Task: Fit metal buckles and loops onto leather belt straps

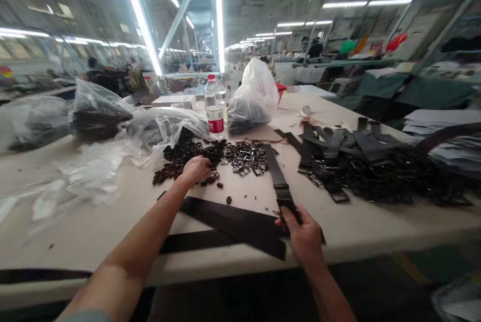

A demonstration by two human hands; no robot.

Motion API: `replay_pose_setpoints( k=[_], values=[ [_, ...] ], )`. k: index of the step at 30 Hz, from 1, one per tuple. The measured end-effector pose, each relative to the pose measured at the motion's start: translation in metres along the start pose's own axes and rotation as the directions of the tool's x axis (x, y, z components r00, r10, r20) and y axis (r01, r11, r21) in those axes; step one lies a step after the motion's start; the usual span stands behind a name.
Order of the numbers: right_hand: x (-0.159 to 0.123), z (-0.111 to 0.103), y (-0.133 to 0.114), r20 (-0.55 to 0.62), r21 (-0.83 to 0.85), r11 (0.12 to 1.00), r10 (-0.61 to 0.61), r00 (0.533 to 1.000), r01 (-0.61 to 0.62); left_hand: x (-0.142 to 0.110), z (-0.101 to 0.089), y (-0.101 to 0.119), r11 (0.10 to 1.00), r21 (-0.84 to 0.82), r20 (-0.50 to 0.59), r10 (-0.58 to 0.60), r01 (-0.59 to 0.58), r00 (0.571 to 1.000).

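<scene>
My left hand (195,169) reaches forward with curled fingers into a heap of small dark loops (180,154) on the table; what it pinches I cannot make out. My right hand (302,234) grips the near end of a black belt strap (276,174) that runs away from me toward a pile of silver metal buckles (246,156). Between the hands, several flat black straps (233,222) lie stacked crosswise near the table's front edge.
A heap of finished black belts (361,167) covers the right of the beige table (112,222). A water bottle (215,107) and plastic bags of dark parts (251,96) stand behind. Crumpled clear plastic (82,172) lies left. People work at tables far back.
</scene>
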State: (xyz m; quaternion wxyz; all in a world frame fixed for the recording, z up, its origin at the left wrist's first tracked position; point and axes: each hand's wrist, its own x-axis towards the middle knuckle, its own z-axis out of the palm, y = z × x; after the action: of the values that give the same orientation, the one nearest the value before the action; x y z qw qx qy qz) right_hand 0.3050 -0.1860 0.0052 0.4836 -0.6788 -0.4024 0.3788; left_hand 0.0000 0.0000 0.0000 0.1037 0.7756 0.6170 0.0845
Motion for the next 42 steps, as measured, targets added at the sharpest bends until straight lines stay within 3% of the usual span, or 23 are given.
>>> replay_pose_setpoints(
  k=[5, 10, 15, 20, 24, 26, 29, 31, 35, 38, 42],
  values=[
    [0.002, 0.001, 0.000, 0.003, -0.014, 0.999, -0.051, 0.999, 0.052, -0.001, 0.008, 0.020, 0.996, -0.085, -0.043, 0.011, -0.014, 0.999],
    [0.004, 0.000, 0.001, 0.023, 0.033, 0.997, -0.070, 0.997, 0.069, -0.003, 0.012, 0.025, 0.934, -0.356, -0.121, -0.086, 0.037, 0.989],
    [0.006, 0.002, 0.003, 0.034, 0.056, 0.995, -0.087, 0.996, 0.085, -0.008, 0.006, 0.028, 0.717, -0.694, -0.083, -0.181, 0.073, 0.980],
    [-0.001, 0.004, -0.005, 0.035, -0.023, 0.990, -0.140, 0.989, 0.141, -0.035, -0.011, 0.058, 0.466, -0.884, -0.033, -0.104, 0.019, 0.994],
    [-0.020, 0.009, -0.028, 0.090, -0.081, 0.970, -0.224, 0.971, 0.231, -0.067, -0.009, 0.092, 0.287, -0.954, -0.083, 0.009, -0.082, 0.997],
    [-0.029, 0.013, -0.039, 0.126, -0.084, 0.962, -0.250, 0.960, 0.261, -0.083, -0.006, 0.107, 0.339, -0.929, -0.140, 0.054, -0.150, 0.989],
    [-0.037, 0.018, -0.048, 0.156, -0.074, 0.960, -0.256, 0.954, 0.270, -0.104, -0.006, 0.123, 0.573, -0.764, -0.281, 0.117, -0.296, 0.953],
    [-0.038, 0.019, -0.047, 0.159, -0.067, 0.960, -0.260, 0.952, 0.273, -0.114, -0.009, 0.131, 0.665, -0.627, -0.370, 0.202, -0.405, 0.907],
    [-0.037, 0.017, -0.042, 0.145, -0.068, 0.959, -0.262, 0.954, 0.274, -0.126, -0.015, 0.141, 0.669, -0.509, -0.420, 0.356, -0.541, 0.835],
    [-0.038, 0.014, -0.041, 0.138, -0.065, 0.959, -0.264, 0.955, 0.274, -0.131, -0.016, 0.144, 0.641, -0.507, -0.405, 0.413, -0.576, 0.816],
    [-0.040, 0.010, -0.041, 0.171, -0.016, 0.968, -0.244, 0.955, 0.250, -0.133, -0.016, 0.146, 0.604, -0.546, -0.420, 0.403, -0.581, 0.813]
  ],
)
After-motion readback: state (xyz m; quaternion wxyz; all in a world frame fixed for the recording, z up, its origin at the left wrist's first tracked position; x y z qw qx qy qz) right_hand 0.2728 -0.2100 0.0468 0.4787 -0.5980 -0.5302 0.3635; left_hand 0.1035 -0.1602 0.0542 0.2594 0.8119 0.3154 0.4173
